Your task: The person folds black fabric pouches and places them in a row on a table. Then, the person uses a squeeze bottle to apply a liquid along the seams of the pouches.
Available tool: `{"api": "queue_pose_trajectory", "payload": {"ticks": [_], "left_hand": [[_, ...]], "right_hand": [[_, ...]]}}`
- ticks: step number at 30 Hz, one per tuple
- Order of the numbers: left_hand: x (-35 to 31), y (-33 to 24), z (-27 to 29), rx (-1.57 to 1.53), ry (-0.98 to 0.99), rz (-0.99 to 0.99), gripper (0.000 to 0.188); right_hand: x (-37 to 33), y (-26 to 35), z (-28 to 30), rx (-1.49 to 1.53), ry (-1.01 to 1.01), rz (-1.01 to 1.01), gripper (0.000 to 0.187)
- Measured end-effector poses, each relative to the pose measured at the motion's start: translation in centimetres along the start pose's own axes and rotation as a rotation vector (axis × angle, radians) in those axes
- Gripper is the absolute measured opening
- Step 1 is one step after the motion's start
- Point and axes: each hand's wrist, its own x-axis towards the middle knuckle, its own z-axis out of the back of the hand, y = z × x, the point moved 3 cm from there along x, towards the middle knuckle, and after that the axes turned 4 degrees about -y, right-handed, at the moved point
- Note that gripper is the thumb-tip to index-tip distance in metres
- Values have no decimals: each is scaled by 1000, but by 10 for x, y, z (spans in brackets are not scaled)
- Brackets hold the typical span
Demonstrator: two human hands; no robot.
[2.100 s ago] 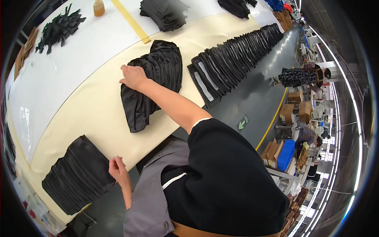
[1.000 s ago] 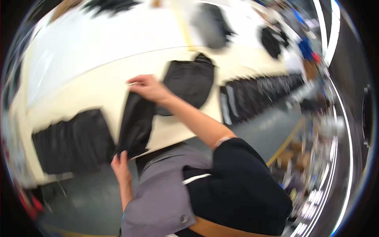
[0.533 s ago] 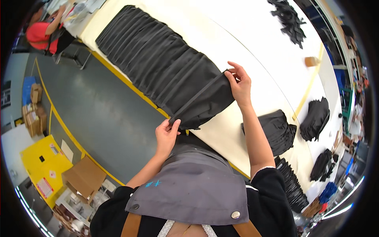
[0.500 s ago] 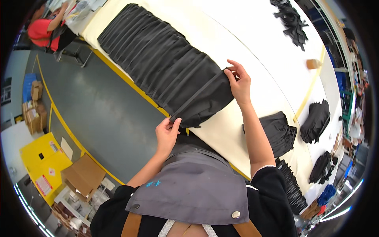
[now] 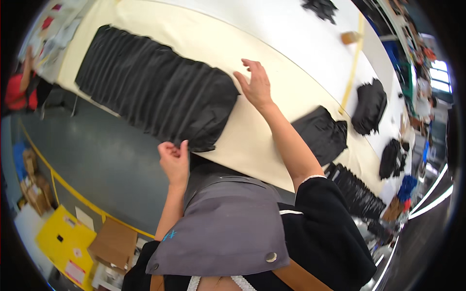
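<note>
A long row of overlapping black fabric pieces (image 5: 155,87) lies on the cream-covered table (image 5: 257,140), each layer shifted a little from its neighbour. Just off the row's near right corner, my right hand (image 5: 255,86) hovers open, its fingers apart and holding nothing. At the row's near edge is my left hand (image 5: 174,162), with thumb spread from the curled fingers. No cloth shows in its grip, though its fingertips are close to the fabric edge. A smaller stack of black fabric (image 5: 320,133) rests on the table beside my right forearm.
More black bundles lie to the right, including a folded pile (image 5: 369,106) and a ruffled row (image 5: 357,191). An amber-coloured container (image 5: 349,37) stands farther back. Another person in red (image 5: 19,92) is at the far left. A yellow cabinet (image 5: 65,242) and cardboard box (image 5: 114,242) stand lower left.
Both hands have let go of the top fabric piece, which now lies flat on the row. My right hand has lifted away from its corner. The whole view has turned and shifted.
</note>
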Motion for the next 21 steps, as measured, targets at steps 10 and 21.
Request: {"api": "queue_pose_trajectory", "payload": {"ticks": [10, 21], "left_hand": [[-25, -45, -18, -224, 229, -141, 15], [-45, -144, -125, -318, 808, -609, 82]], "right_hand": [[-96, -198, 196, -581, 56, -531, 26], [-47, 28, 228, 267, 372, -271, 13]]}}
